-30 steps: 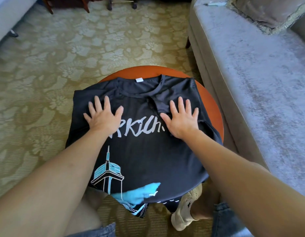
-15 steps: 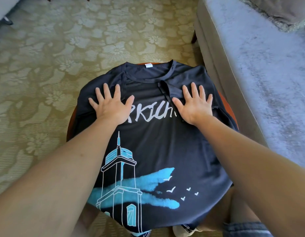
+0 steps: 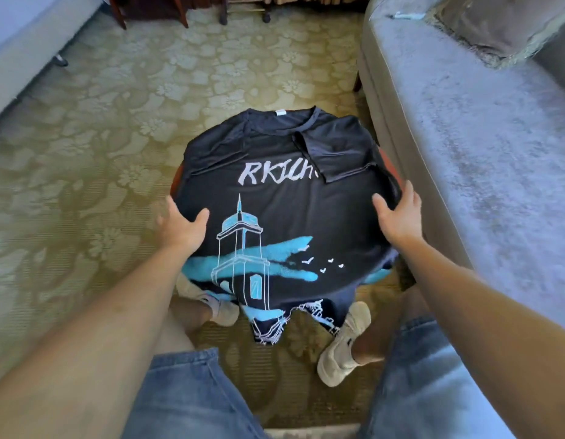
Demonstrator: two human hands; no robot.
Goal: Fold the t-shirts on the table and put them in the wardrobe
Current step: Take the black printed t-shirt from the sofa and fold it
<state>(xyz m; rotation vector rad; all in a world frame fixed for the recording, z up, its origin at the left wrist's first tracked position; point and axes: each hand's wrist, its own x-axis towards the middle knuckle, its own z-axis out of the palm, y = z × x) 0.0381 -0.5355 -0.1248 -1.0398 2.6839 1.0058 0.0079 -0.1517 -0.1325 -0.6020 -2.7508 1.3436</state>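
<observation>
Head view: a second ago I had both palms pressed flat on the chest of the dark navy t-shirt with white lettering and a blue tower print (image 3: 294, 210). Now they have slid out to its side edges. My left hand (image 3: 179, 229) is blurred, thumb spread over the cloth. My right hand (image 3: 398, 217) straddles the right edge, thumb on top, fingers straight, nothing pinched yet. The shirt lies face up on the round reddish-brown table (image 3: 177, 180), one sleeve folded in. Smoothing looks finished; I judge the side folds come next.
</observation>
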